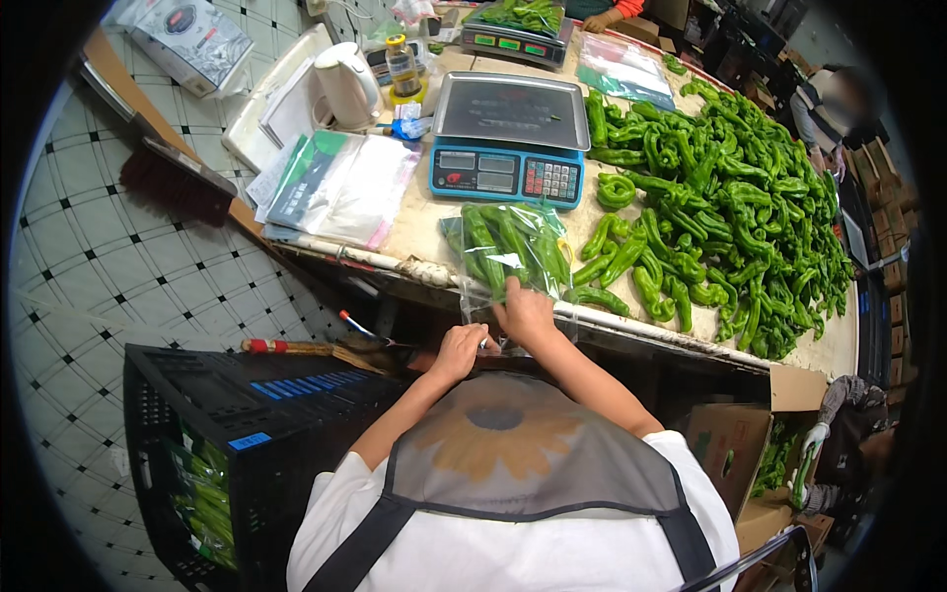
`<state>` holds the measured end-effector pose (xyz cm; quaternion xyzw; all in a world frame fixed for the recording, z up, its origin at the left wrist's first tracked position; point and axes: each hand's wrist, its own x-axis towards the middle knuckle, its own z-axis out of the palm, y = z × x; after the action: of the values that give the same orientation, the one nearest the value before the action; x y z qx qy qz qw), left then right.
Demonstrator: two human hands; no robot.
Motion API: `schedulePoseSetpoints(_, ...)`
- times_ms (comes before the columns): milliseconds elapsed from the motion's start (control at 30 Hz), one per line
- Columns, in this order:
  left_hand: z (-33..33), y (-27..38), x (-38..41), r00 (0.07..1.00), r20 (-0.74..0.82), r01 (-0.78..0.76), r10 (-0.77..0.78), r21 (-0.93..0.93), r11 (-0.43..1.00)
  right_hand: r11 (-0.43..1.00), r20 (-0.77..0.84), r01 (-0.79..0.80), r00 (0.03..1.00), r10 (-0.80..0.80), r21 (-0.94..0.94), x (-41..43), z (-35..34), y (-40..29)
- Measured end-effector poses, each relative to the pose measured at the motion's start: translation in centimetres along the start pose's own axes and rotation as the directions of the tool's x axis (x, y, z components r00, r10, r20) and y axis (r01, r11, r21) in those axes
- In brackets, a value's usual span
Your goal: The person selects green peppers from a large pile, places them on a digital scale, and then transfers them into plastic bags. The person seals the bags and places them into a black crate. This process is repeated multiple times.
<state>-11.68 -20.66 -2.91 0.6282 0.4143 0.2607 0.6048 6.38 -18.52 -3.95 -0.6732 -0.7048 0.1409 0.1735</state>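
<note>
A clear plastic bag of green peppers (510, 248) lies at the table's near edge, its mouth towards me. My left hand (460, 349) pinches the bag's open end beyond the edge. My right hand (527, 314) is at the bag's lower part, fingers against the plastic near the pepper tips; whether they grip is unclear. Just behind the bag stands a blue digital scale (506, 174) with a metal tray (510, 115). To the right spreads a large heap of loose green peppers (740, 192). A stack of flat plastic bags (355, 189) lies left of the scale.
A white kettle (349, 87) and a glass jar (402, 66) stand behind the bag stack. A black crate (288, 422) with bagged peppers is at my lower left, a brush (177, 181) beyond it. Co-workers' gloved hands (814, 436) are by a cardboard box (729, 448) at right.
</note>
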Motion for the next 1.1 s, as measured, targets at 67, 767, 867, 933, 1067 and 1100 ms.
schedulePoseSetpoints(67,-0.3,-0.4,0.3,0.98,-0.005,-0.196,0.2,0.179,0.964,0.995,0.044,-0.033,0.998,0.038,-0.091,1.3,-0.1,0.5)
schedulePoseSetpoints(767,0.2,-1.8,-2.1,0.846,0.037,0.426,-0.532,-0.648,0.631,0.785,-0.131,0.236,0.972,-0.196,0.572,-5.8,-3.3,-4.2)
schedulePoseSetpoints(867,-0.2,-2.8,-2.5,0.866,0.069,0.418,-0.496,-0.642,0.642,0.794,-0.164,0.263,0.965,-0.206,0.548,-6.3,-3.3,-4.6)
schedulePoseSetpoints(933,-0.4,-3.9,-2.4,0.882,0.1,0.41,-0.461,-0.645,0.645,0.795,-0.24,0.367,0.929,-0.283,0.483,-6.3,-3.4,-4.9)
schedulePoseSetpoints(1067,0.9,-4.4,-2.1,0.879,0.019,0.354,-0.477,-0.696,0.624,0.811,-0.355,0.549,0.813,-0.462,0.201,-6.2,-2.6,-4.6)
schedulePoseSetpoints(1100,1.1,-3.7,-2.2,0.875,-0.014,0.332,-0.484,-0.71,0.621,0.795,-0.341,0.586,0.787,-0.513,0.157,-6.2,-2.8,-4.6)
